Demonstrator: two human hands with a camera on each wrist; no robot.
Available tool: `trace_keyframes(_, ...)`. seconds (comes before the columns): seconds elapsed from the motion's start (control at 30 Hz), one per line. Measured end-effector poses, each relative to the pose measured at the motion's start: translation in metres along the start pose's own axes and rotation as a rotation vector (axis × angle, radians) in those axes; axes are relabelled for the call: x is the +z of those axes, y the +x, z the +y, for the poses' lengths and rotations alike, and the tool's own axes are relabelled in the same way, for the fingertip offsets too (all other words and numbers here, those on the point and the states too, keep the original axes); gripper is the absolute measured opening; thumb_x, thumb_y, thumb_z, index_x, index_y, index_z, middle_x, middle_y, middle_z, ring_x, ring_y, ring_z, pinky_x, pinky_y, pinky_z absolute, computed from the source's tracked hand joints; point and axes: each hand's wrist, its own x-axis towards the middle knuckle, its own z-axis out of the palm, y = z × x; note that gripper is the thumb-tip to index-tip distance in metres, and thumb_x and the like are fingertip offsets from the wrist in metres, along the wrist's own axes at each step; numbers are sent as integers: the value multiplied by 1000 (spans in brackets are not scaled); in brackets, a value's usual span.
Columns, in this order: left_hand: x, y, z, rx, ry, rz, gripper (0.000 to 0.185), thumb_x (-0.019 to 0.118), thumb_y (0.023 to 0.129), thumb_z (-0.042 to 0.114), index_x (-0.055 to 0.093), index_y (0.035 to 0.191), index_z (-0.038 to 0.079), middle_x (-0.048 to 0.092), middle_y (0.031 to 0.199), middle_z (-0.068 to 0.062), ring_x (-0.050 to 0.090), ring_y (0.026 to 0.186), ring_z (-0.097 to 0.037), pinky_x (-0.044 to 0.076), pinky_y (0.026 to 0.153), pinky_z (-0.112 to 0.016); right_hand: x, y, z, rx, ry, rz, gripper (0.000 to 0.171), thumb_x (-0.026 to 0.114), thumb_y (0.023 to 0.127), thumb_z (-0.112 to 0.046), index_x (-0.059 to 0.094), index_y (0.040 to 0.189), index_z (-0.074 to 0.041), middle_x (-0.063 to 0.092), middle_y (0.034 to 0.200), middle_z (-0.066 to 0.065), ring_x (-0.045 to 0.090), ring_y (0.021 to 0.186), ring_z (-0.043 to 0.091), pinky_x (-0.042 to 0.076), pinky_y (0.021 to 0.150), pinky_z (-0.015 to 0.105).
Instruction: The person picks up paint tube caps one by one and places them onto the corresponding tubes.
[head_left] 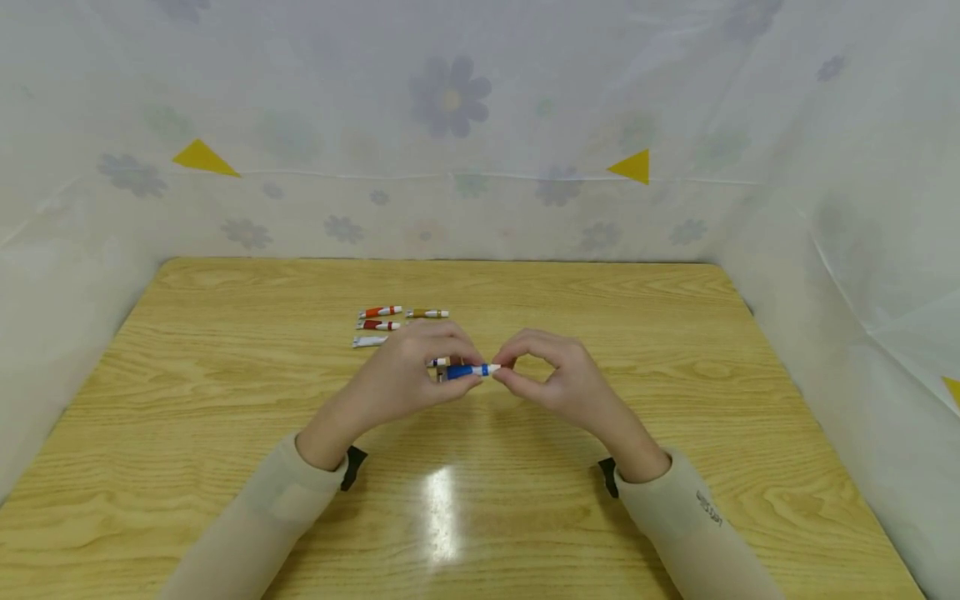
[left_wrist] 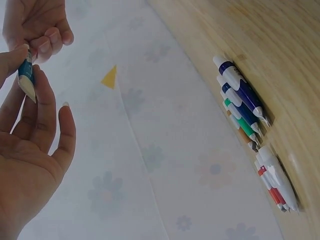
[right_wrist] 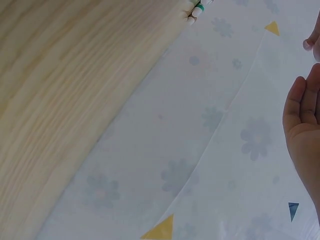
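In the head view, my left hand (head_left: 412, 362) pinches a blue paint tube (head_left: 460, 372) between thumb and fingers, with its white cap end pointing right. At that cap end, the thumb and forefinger of my right hand (head_left: 558, 371) pinch the tip. The left wrist view shows the same tube (left_wrist: 26, 75) up in the fingers, its crimped end towards the camera. The right wrist view catches only part of my right hand (right_wrist: 305, 120) at its edge; the tube is hidden there.
Several more paint tubes lie on the wooden table (head_left: 600, 300) beyond and below my left hand: orange (head_left: 380, 312), ochre (head_left: 427, 314), dark red (head_left: 378, 325), white (head_left: 369, 342), plus purple (left_wrist: 242, 90) and green (left_wrist: 241, 119). Flowered sheeting (head_left: 450, 208) surrounds the table's back and sides.
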Motion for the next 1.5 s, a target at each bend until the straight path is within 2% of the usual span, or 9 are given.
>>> trace_keyframes(0.2,-1,0,-1,-8,-2,2,8,83,87,10,79,93,10,73,92,0,59,73,-6,50,65,-21,-2,-1,2,-22,-8,-8,31,82,85,-2,72,113,-10,73,103,4,68,95,15,57,87,29)
trace_keyframes(0.33,-2,-1,-1,-11,15,11,10,84,86,11,79,94,10,73,93,0,61,74,-7,51,66,-24,-3,0,2,-54,-8,17,37,83,84,-1,70,117,-9,72,106,7,68,99,17,57,90,28)
trace_keyframes(0.6,-3,-2,-2,-35,-4,22,10,85,85,11,79,92,10,73,92,0,64,77,-8,53,68,-24,-3,1,3,-98,21,43,27,80,86,0,70,111,-5,72,106,5,67,100,16,56,92,30)
trace_keyframes(0.77,-3,-1,-1,-25,-17,25,10,85,85,10,79,92,10,74,92,0,62,76,-8,51,67,-22,-2,3,2,-134,24,47,21,78,88,2,72,105,-7,72,103,5,68,97,15,56,90,25)
trace_keyframes(1.0,-1,0,-1,-2,-24,26,8,84,85,8,79,92,9,73,91,0,60,74,-7,51,66,-21,-1,3,3,-169,54,41,26,77,85,10,73,103,-8,73,99,7,69,92,15,58,84,24)
trace_keyframes(1.27,0,0,0,16,13,26,9,84,85,9,79,92,10,73,90,-1,60,73,-7,52,66,-23,0,2,3,-167,50,54,9,74,95,-6,73,103,-8,73,98,7,69,89,15,58,82,23)
trace_keyframes(1.5,-1,0,1,11,25,28,8,84,85,9,79,91,10,72,90,0,59,72,-7,52,65,-26,1,2,3,-135,29,59,9,75,95,-10,73,103,-8,73,99,6,68,91,14,58,84,27)
